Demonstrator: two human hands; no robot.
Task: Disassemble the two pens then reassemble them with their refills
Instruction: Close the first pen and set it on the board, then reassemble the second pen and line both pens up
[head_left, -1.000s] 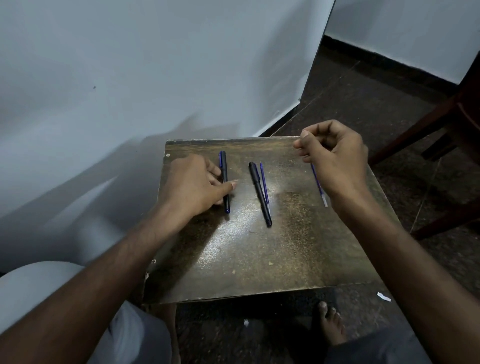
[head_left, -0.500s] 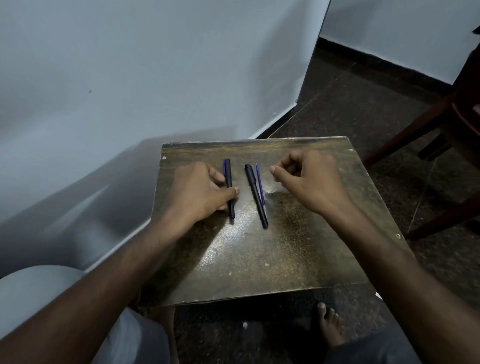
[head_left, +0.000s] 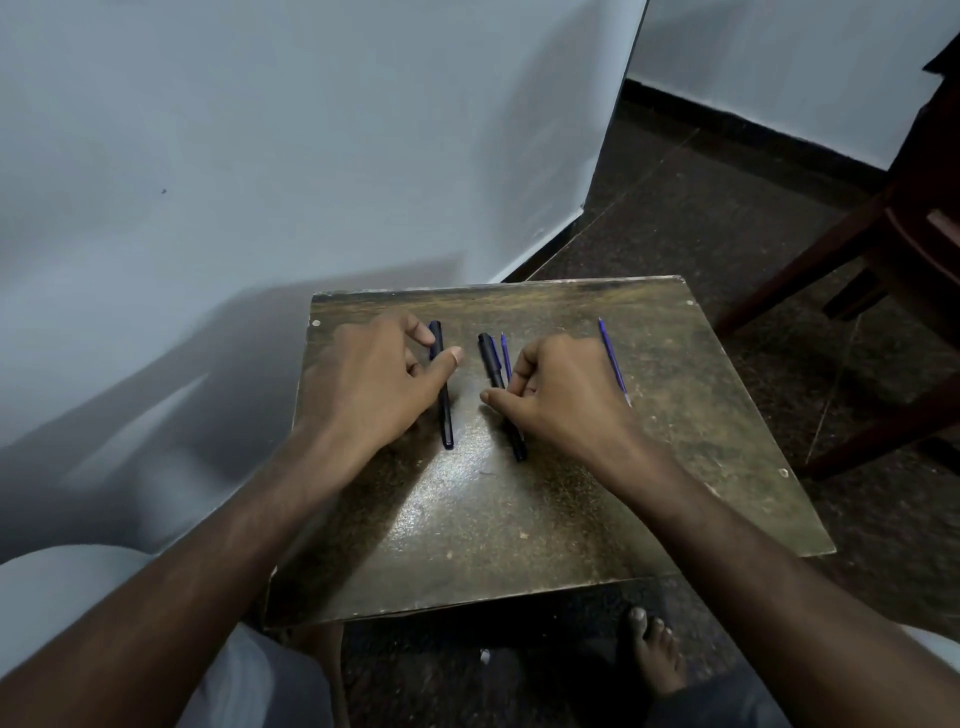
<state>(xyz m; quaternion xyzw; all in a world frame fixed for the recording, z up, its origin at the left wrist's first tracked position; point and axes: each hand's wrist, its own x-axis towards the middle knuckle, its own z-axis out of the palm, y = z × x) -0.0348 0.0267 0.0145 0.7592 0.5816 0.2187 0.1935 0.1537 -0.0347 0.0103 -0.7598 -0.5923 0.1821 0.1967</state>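
A worn, dark brown square wooden worktop (head_left: 519, 519) carries two slim pens and two thin refills, all lying roughly parallel and running from far to near. The left hand (head_left: 374, 384) rests at the far left of the worktop, its thumb and forefinger loosely curled around the dark blue plastic pen (head_left: 443, 395), touching its far half without lifting it. Just right of that, the right hand (head_left: 561, 400) has its fingers bunched together, thumb and fingertips pinching the middle of the black plastic pen (head_left: 498, 384), which lies on the surface. A thin blue refill (head_left: 505, 356) lies just beside the black pen, its near end hidden under the right hand. A second blue refill with a pale tip (head_left: 613, 361) lies apart at the right.
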